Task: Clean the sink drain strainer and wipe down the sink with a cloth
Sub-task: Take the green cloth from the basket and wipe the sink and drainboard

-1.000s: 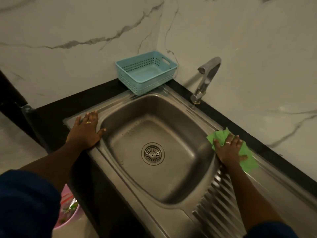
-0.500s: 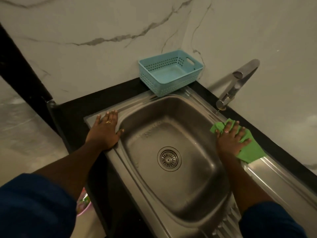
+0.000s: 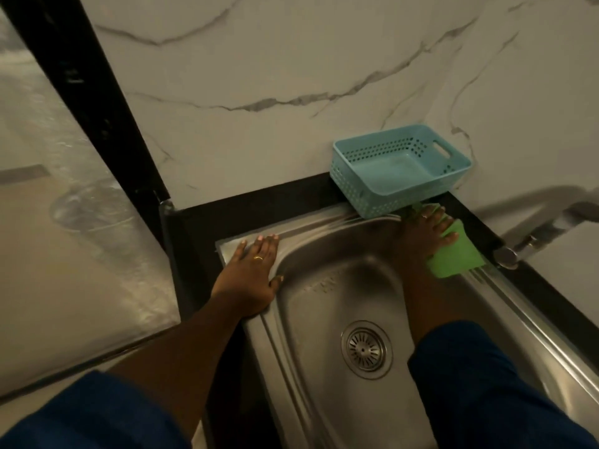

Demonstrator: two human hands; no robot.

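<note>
The sink (image 3: 311, 322) filled the lower half of the view, its steel basin bare. The strainer (image 3: 366, 350) sat in the drain at the bottom with its slots showing. Nothing could be made out lying on it in that dim light.

The green cloth (image 3: 453, 257) was up at the far right corner of the rim, between the blue basket (image 3: 356, 192) and the tap (image 3: 544, 222), just beside the basket's near corner. The right hand (image 3: 421, 234) lay on top of it, fingers spread flat and pressing it to the steel. There was no pinch and no curl, just a flat-handed wiping hold. The left hand (image 3: 249, 277) was planted on the far left corner of the rim, palm down, fingers straight and close together, thumb resting at the basin's edge. It held nothing and read as a brace.

How far along? By my reckoning, the job was in its wiping stage, with the work up on the rim. The strainer looked clean enough from here, though whether it had been scrubbed could not be told. The far basin wall showed faint speckling, too blurred to call as water or marks. As I judged it, the jobs left were the far rim around the basket, the strip past the tap, and perhaps one more pass inside the basin.
</note>
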